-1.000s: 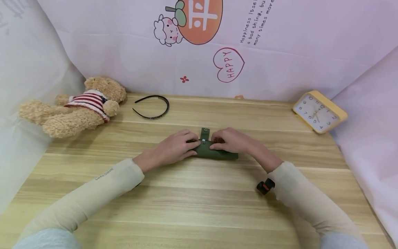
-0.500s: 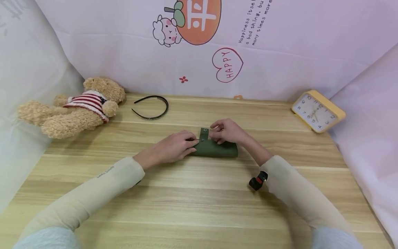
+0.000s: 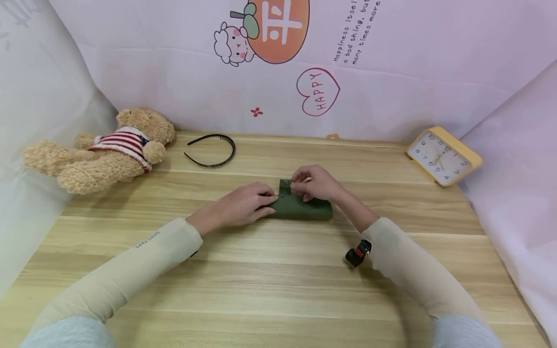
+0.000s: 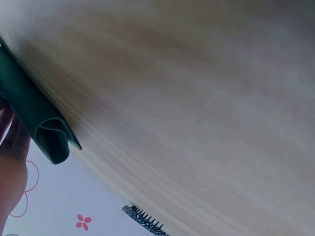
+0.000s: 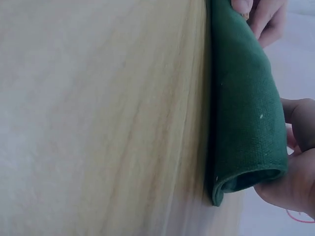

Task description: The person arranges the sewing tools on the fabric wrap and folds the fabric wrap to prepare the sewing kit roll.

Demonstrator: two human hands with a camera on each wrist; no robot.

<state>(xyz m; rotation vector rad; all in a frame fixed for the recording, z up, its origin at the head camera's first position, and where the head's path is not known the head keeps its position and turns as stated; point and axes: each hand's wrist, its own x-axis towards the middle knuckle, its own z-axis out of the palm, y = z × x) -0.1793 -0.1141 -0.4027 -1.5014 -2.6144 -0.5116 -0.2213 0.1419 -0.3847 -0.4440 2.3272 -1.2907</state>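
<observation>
A green fabric case (image 3: pixel 304 210), rolled into a flat tube, lies mid-table. From its far edge a short strap (image 3: pixel 284 187) with a metal snap extends upward, away from the person. My left hand (image 3: pixel 245 205) grips the case's left part, thumb on the near side and fingers bent over the far edge. The right hand (image 3: pixel 317 183) pinches the strap's right edge between thumb and fingertips, its other fingers curled over the case. In the right wrist view the hollow end of the case (image 5: pixel 246 98) shows beside the right hand (image 5: pixel 295 182).
A teddy bear (image 3: pixel 117 150) in a striped shirt lies at the back left. Beside it is a black toothed headband (image 3: pixel 213 166). A yellow alarm clock (image 3: pixel 444 157) stands at the back right. Printed cloth (image 3: pixel 383 96) closes off the table's back and sides.
The right hand has lifted off the case's front and moved up to the snap strap, where its fingertips meet the edge. The left hand stays on the case.
</observation>
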